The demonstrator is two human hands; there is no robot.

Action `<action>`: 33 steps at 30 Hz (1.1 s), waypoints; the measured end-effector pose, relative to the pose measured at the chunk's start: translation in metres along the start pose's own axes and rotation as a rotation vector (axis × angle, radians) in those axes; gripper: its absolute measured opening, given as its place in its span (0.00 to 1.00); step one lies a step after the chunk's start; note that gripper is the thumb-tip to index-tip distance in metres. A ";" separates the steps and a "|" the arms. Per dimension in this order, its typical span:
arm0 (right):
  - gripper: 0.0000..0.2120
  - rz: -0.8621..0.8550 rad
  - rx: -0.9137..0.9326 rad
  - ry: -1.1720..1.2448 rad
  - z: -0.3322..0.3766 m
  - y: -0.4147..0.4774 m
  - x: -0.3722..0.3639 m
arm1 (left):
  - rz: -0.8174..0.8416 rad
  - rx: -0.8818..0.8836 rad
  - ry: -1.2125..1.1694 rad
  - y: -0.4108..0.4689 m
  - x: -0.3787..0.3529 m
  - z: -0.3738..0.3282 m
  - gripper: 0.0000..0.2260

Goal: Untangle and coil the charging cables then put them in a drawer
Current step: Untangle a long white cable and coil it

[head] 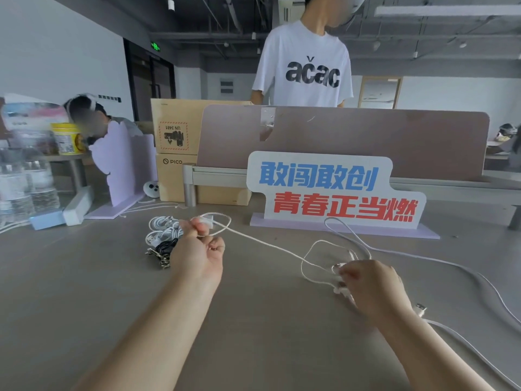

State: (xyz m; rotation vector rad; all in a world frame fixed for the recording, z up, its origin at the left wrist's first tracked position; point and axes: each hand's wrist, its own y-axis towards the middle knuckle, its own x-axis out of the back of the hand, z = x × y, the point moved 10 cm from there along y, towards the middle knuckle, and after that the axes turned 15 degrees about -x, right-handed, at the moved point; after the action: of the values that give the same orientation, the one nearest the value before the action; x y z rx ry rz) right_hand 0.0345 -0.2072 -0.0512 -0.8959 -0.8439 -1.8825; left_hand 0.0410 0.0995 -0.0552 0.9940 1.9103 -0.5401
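Note:
A thin white charging cable (262,242) stretches across the grey table between my hands. My left hand (197,249) pinches the cable's plug end, raised a little above the table, with a loop of cord behind it. My right hand (369,286) is curled over the cable's other end, where several loops and plugs tangle. A bundle of coiled white cables (163,230) and a black cable (163,249) with metal plugs lie just left of my left hand. Another thicker white cable (451,266) trails off to the right.
A lettered sign (332,190) on a purple base stands behind the cables, with a desk divider (366,142) beyond it. Cardboard boxes (174,153), water bottles (25,184) and a white power strip (76,207) sit at the left. A person (304,66) stands behind the divider.

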 end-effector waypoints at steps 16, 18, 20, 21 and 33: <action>0.08 -0.103 0.329 -0.063 0.050 -0.029 0.007 | 0.799 0.036 0.541 -0.092 -0.060 0.057 0.34; 0.05 -0.149 0.448 0.026 0.067 -0.043 0.014 | 0.890 -0.075 0.806 -0.093 -0.054 0.063 0.33; 0.03 -0.212 0.553 0.063 0.082 -0.058 0.022 | 0.905 -0.131 0.990 -0.092 -0.047 0.065 0.23; 0.01 -0.235 0.596 0.081 0.086 -0.064 0.024 | 0.890 -0.134 1.044 -0.091 -0.043 0.065 0.18; 0.06 0.020 0.398 0.079 0.065 -0.051 -0.010 | 0.928 -0.551 1.225 -0.082 -0.059 0.040 0.08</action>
State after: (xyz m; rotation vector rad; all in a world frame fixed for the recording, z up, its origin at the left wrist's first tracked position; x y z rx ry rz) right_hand 0.0089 -0.1298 -0.0365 -0.5782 -1.1062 -1.6406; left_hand 0.0111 -0.0011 -0.0267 1.8147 1.9788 1.3329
